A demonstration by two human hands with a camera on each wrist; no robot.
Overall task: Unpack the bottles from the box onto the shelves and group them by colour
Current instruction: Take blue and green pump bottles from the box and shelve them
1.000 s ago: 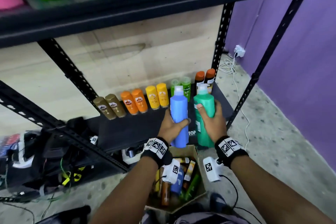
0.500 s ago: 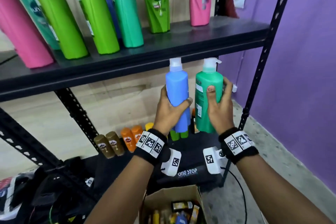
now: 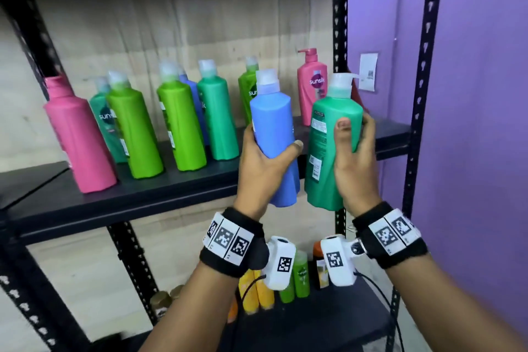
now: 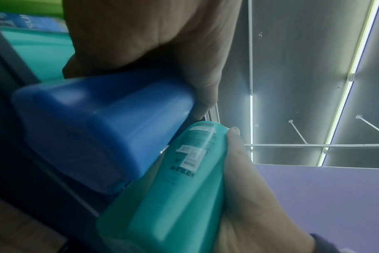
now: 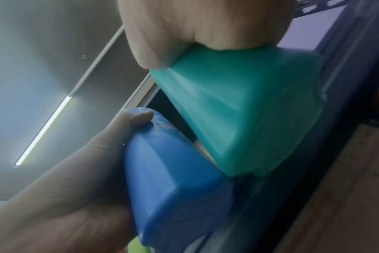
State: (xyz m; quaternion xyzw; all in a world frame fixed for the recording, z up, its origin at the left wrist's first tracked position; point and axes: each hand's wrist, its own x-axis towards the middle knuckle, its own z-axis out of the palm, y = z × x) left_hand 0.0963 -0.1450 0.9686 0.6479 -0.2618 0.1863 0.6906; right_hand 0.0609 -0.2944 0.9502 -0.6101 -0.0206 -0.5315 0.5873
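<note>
- Two hands, side by side at the frame's centre, each grip a bottle: left hand [image 3: 264,171] wraps the blue bottle [image 3: 274,128], right hand [image 3: 355,168] the teal bottle [image 3: 333,128].
- Both bottles are upright, in front of the shelf [image 3: 171,194].
- Pink, green, teal bottles stand on it at left.

The shelf [image 3: 177,194] has free room at 6 o'clock, its front strip; green bottles [image 3: 183,126] and pink bottle [image 3: 78,134] block 10 o'clock.

smooth plastic blue bottle [image 3: 274,134], matt shelf [image 3: 143,197].
</note>
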